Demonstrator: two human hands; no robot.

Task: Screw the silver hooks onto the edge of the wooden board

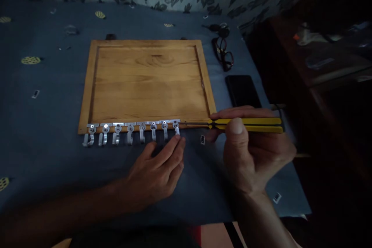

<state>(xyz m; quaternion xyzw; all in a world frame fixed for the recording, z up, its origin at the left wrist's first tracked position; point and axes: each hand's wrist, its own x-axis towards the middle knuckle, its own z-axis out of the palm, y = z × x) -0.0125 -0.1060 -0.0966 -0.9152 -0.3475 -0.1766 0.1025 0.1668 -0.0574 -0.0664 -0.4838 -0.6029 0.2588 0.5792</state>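
A row of several silver metal hooks point(142, 131) runs along the near edge of a framed wooden board point(151, 81). Screw heads show on the hook plates. My left hand point(159, 170) comes in below the row, its fingertips on the lower end of the rightmost hook point(176, 127), thumb apart. In my right hand point(250, 151) is a screwdriver point(250, 125) with a yellow and black handle, held almost level between thumb and fingers. Its thin shaft points left along the board's near edge to the rightmost hook; whether the tip meets a screw I cannot tell.
Right of the board lie a pair of glasses point(223, 54), a dark flat rectangular object point(243, 90) and a small dark item point(221, 29). A patterned blue cloth point(52, 131) covers the surface. Dim shelving with clutter point(319, 54) stands at the right, beyond the cloth's edge.
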